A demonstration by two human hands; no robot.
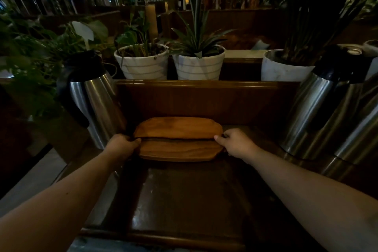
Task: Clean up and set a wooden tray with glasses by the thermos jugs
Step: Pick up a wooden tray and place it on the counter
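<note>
Two bare forearms, sleeveless to the frame edge, no jewellery.

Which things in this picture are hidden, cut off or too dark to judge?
Head view:
- Fingers of both hands, left and right: curled under the tray ends, so the grip is unclear.
- Tray: whether there are two stacked or one with a reflection; too dark.
- Right jugs: cut by the frame edge.
- Left jug: base behind the left hand.
- Glasses: none seen.

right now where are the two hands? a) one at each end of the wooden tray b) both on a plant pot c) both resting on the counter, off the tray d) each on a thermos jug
a: the left hand and right hand each grip an end of the wooden tray, between the thermos jugs.
</note>
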